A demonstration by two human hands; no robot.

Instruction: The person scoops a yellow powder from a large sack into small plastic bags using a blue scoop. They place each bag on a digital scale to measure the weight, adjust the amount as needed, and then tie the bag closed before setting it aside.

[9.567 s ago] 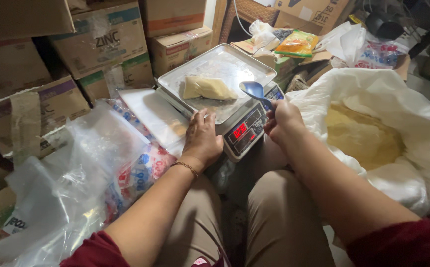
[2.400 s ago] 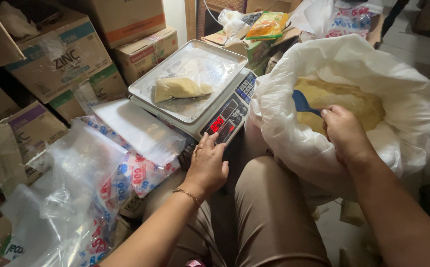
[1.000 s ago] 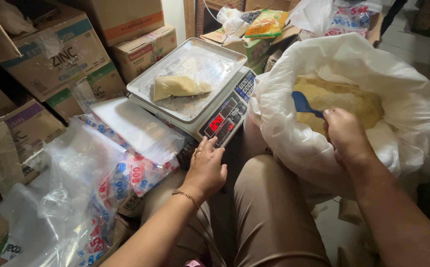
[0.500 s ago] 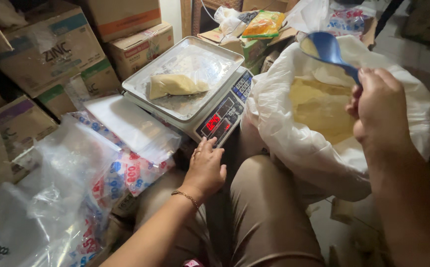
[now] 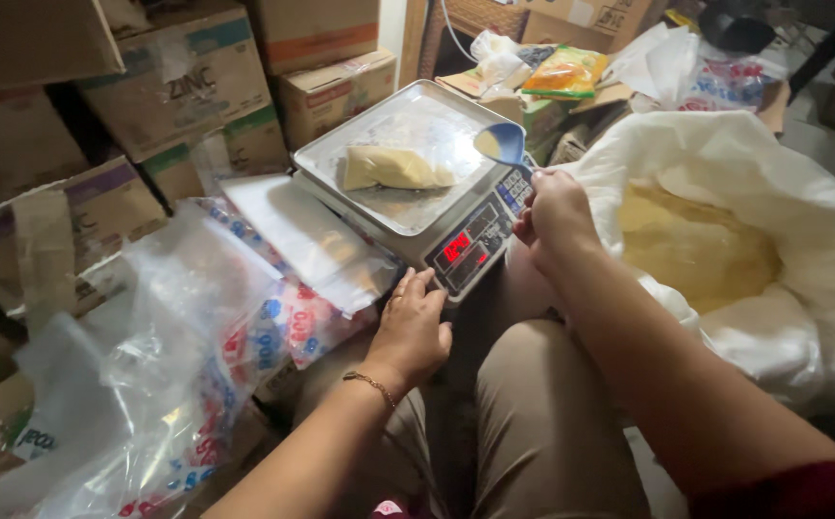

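Sitting with knees up, head view downward. Far left: stacked cardboard boxes [image 5: 187,86] and a heap of clear plastic bags [image 5: 148,375] with red and blue print, lying against the left knee. Next right, the left hand [image 5: 416,327] rests palm down just in front of the near left corner of the digital scale [image 5: 408,192]; its fingers [image 5: 417,286] are spread loosely and hold nothing, tips close to the scale's front edge. Scale display lit red. On the metal scale pan, left of centre, lies a clear bag of pale yellow powder [image 5: 389,168], partly filled and lying flat. Right hand [image 5: 552,211] sits at the scale's right front corner by the keypad, closed around the handle of a blue scoop [image 5: 502,144]; the scoop bowl hangs over the pan's right edge, carrying some yellow powder. Far right: large white sack [image 5: 773,173], mouth open, yellow powder [image 5: 696,245] visible inside, leaning against the right leg.
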